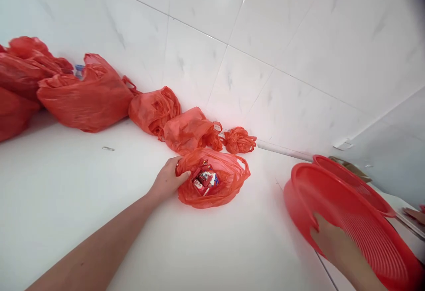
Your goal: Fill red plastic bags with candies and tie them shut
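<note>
My left hand (168, 176) pinches the left edge of an open red plastic bag (232, 173), with the thumb over the rim. Inside the bag lie several small red, white and blue wrapped packets (207, 182). On the right, my right hand (327, 238) is closed at the near side of a large red plastic basket (372, 246) with a slotted wall. The basket sits tilted, and some of the right fingers are hidden or blurred.
Red plastic bags (88, 98) stand in a row along the tiled wall (199, 56), the smallest bag (239, 140) at the right end. A second red basket (352, 180) is behind the first. A small scrap (108, 148) lies on the white table (66, 202).
</note>
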A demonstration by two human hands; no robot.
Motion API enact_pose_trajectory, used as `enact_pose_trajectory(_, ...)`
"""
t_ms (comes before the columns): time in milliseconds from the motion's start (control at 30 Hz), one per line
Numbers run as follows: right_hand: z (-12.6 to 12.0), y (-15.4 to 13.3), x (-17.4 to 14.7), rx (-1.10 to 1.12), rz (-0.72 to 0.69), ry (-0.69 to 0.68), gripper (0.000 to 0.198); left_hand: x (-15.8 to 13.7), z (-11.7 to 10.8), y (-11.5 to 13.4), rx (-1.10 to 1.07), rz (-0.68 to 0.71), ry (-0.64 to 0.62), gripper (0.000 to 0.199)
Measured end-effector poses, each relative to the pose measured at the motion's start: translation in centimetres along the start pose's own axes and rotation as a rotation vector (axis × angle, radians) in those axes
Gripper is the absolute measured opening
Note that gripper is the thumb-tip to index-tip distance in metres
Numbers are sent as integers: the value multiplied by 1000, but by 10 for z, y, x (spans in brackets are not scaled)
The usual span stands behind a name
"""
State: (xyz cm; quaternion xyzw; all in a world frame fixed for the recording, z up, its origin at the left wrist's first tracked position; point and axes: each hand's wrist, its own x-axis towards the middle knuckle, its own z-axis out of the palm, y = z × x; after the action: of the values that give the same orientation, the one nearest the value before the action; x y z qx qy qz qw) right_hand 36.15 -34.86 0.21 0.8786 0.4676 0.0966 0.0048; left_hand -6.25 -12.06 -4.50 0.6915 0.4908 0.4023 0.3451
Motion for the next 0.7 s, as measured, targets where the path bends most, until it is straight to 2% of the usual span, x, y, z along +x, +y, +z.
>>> enact_pose_trajectory(100,-11,-9,4,-79,-67,177,56,0,0,-1,-6,4,-4,47)
enact_pose_trajectory(167,-17,-36,-1,-89,-176,376,61,0,0,-2,-14,-1,-9,48)
enact_pose_trajectory(200,-19,-54,-4,-41,-224,418,59,0,0,-2,-20,0,-10,48)
enact_pose_trajectory(267,-21,-91,-8,137,-271,339,53,0,1,-2,-29,9,-13,48)
enact_pose_trajectory(333,-19,-127,-5,332,-238,185,50,0,0,-1,-26,17,-12,48)
enact_pose_trajectory(367,-17,-143,0,428,-220,151,52,1,-1,0,-13,18,-10,47)
enact_pose_trajectory(433,-11,-172,12,591,-167,170,61,1,-3,2,54,17,-9,45)
enact_pose_trajectory(567,10,-216,39,768,-70,339,78,2,-12,4,290,24,15,36)
enact_pose_trajectory(633,23,-232,46,860,-46,352,68,2,-16,3,320,22,9,29)
enact_pose_trajectory(700,35,-242,50,961,-31,310,44,3,-17,1,214,-7,-59,22)
